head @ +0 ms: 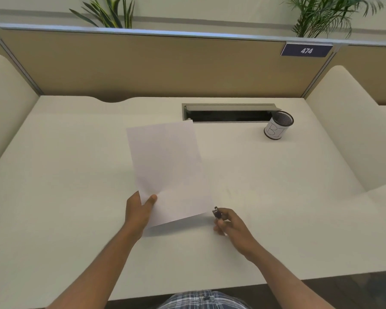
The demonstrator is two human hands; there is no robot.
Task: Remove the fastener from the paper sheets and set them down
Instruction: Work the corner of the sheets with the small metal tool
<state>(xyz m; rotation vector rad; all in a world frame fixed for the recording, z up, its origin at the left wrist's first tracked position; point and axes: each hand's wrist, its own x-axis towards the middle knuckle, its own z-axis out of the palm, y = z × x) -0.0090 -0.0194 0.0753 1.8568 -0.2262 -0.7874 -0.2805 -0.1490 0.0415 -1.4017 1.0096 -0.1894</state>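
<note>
My left hand [140, 210] pinches the near left corner of the white paper sheets [168, 166], thumb on top. The sheets are lifted slightly off the desk and cast a shadow under their near edge. My right hand [228, 221] holds a small dark binder clip [217, 213] between its fingertips, just right of the sheets' near right corner. The clip is off the paper, with a narrow gap between them.
A mesh pen cup [278, 125] with a white label stands at the back right of the white desk [76, 197]. A cable tray slot [228, 113] with its lid raised lies behind the sheets. Beige partition walls enclose the desk at the back and both sides.
</note>
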